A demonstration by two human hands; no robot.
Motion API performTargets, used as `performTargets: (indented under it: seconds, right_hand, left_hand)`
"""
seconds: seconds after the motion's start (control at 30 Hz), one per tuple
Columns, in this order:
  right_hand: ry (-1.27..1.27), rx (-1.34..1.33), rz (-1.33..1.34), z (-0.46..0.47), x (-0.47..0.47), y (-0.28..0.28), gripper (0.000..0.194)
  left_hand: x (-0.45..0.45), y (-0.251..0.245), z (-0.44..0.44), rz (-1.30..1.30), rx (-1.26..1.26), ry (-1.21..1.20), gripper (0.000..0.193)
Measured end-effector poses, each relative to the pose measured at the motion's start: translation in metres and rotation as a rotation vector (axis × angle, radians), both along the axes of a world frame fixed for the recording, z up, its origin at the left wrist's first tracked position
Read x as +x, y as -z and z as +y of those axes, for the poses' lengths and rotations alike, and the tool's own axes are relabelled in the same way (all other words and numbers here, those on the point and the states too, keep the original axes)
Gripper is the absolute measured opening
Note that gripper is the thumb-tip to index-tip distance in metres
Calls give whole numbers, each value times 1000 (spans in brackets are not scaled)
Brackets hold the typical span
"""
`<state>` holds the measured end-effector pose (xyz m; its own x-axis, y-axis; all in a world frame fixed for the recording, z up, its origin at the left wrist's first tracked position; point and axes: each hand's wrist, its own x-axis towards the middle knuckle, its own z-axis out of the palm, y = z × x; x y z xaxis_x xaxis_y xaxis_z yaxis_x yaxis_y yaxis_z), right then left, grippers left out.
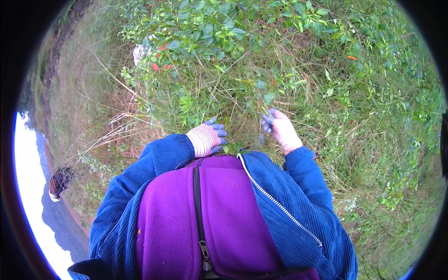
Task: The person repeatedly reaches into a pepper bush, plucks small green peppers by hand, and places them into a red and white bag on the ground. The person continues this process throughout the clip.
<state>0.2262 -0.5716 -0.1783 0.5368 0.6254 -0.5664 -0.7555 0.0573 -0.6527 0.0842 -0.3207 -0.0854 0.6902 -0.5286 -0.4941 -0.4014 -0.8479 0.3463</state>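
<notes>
My left hand (pixel 207 138) wears a striped knit glove with blue-grey coated fingers. Its fingers are spread, palm down, just in front of my body, beside a small leafy sprig (pixel 233 147). My right hand (pixel 281 130), in a pale glove with the same coated fingertips, is a little farther right with its fingers curled. A slim green chili pepper (pixel 265 111) shows at those fingertips; whether it is gripped I cannot tell. Ahead stand chili plants (pixel 217 31) with green pods, and a ripe orange-red chili (pixel 351 58) hangs at the upper right.
Dry grass stalks (pixel 115 134) lean across the left side. A white bag-like object (pixel 138 55) and red things (pixel 161 66) show partly behind leaves. Another person (pixel 60 180) is at the far left. My blue corduroy jacket (pixel 294 203) hangs unzipped over a purple fleece (pixel 168 217).
</notes>
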Motion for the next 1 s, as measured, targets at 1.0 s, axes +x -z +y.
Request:
performTargets:
  seconds: [1.0]
  right_hand:
    - [143,-533,-1080,-35,-1,-108,20]
  left_hand:
    - [40,-40,-63,917,-1447,-1449,19]
